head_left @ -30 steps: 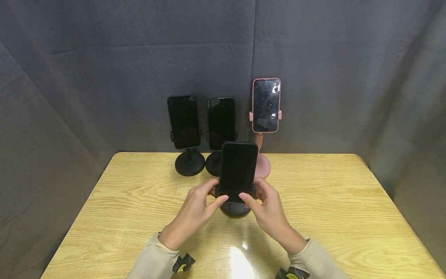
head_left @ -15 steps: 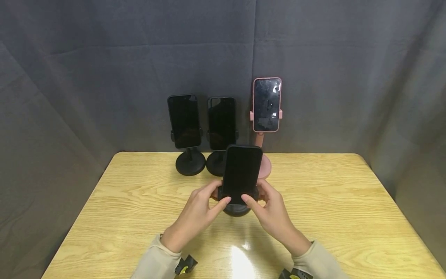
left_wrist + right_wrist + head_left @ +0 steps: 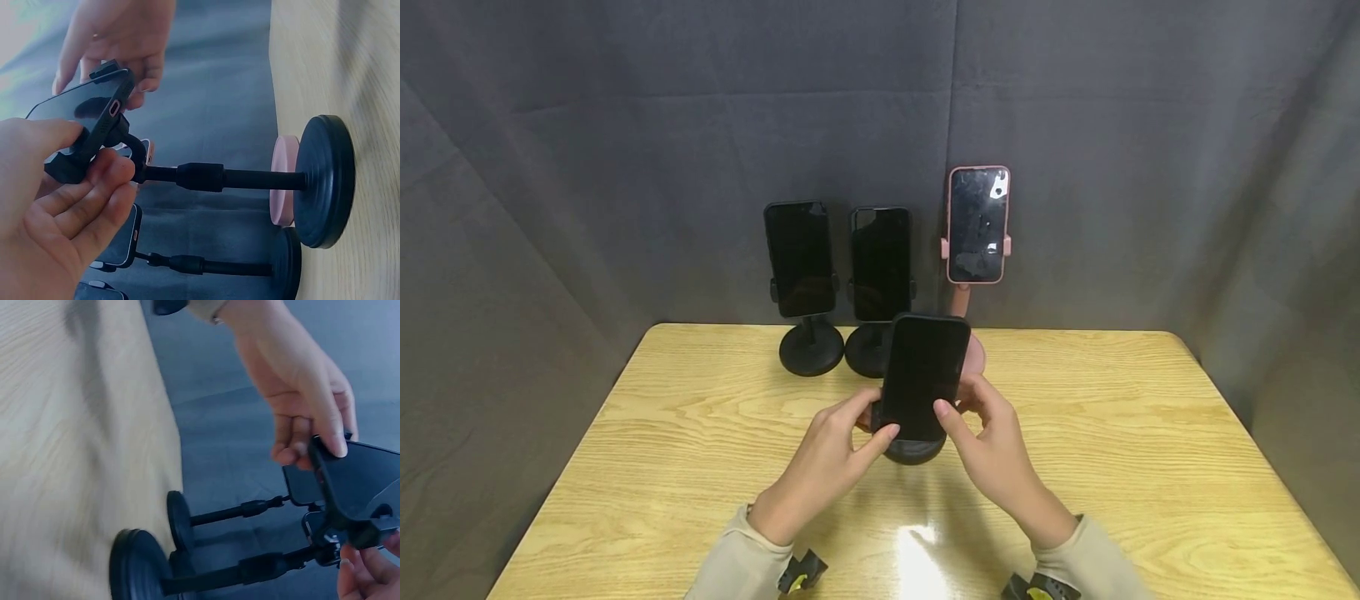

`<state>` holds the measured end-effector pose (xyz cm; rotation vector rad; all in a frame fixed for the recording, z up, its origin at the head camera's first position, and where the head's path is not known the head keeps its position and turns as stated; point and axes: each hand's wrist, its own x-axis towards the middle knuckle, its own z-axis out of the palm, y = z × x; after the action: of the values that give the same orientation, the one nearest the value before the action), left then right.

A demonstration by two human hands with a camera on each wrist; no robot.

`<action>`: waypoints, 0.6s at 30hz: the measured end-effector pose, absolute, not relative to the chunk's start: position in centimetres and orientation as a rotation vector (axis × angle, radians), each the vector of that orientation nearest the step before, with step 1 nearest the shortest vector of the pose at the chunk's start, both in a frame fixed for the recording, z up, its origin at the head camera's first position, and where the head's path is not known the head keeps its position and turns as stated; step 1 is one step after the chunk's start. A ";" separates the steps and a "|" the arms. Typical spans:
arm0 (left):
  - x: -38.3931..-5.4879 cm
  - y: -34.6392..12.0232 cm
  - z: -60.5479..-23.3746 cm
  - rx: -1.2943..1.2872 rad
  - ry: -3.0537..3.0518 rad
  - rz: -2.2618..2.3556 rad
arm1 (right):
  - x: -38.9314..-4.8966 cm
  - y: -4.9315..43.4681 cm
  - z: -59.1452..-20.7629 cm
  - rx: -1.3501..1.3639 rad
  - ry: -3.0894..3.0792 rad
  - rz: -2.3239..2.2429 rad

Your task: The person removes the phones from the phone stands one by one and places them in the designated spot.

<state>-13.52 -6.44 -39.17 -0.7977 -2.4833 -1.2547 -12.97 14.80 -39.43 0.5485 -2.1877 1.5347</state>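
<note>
A black phone (image 3: pixel 927 375) sits in the clamp (image 3: pixel 70 167) of a black phone stand (image 3: pixel 250 179), whose round base rests on the table. At the phone's lower left, my left hand (image 3: pixel 826 457) pinches the clamp and phone edge, thumb in front and fingers behind. My right hand (image 3: pixel 996 446) holds the phone's right edge, its thumb on the front and the fingers curled behind. In the right wrist view the right thumb (image 3: pixel 331 434) presses near the phone's edge. The screen is dark and leans back, turned slightly clockwise.
Behind stand two black phone stands with a left phone (image 3: pixel 801 258) and a middle phone (image 3: pixel 881 263). A pink stand (image 3: pixel 961 300) holds a pink-cased phone (image 3: pixel 978 225) at back right. The wooden table (image 3: pixel 662 433) ends at a grey curtain (image 3: pixel 700 150).
The held phone has moved slightly right and down in the head view and leans a little more to the right. My right thumb has slid up and outward along the phone's right side.
</note>
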 end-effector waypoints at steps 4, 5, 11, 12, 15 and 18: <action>-13.5 -6.4 -39.1 -0.788 -2.497 -1.265 | -13.5 14.6 -38.4 0.565 -2.104 1.648; -13.5 -6.4 -39.1 -0.787 -2.499 -1.267 | -13.6 14.6 -38.2 0.563 -2.091 1.678; -13.5 -6.4 -39.1 -0.798 -2.487 -1.269 | -14.3 14.2 -37.0 0.553 -2.058 1.827; -13.5 -6.4 -39.1 -0.800 -2.483 -1.268 | -14.5 14.1 -37.0 0.561 -2.050 1.856; -13.5 -6.4 -39.1 -0.805 -2.468 -1.257 | -14.8 13.9 -36.9 0.600 -2.019 1.934; -13.5 -6.4 -39.2 -0.810 -2.460 -1.254 | -15.0 13.6 -36.8 0.632 -2.006 1.962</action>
<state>-13.47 -6.39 -39.16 -0.8096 -2.4598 -1.2538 -15.04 13.62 -36.77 0.6316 -2.0062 1.9624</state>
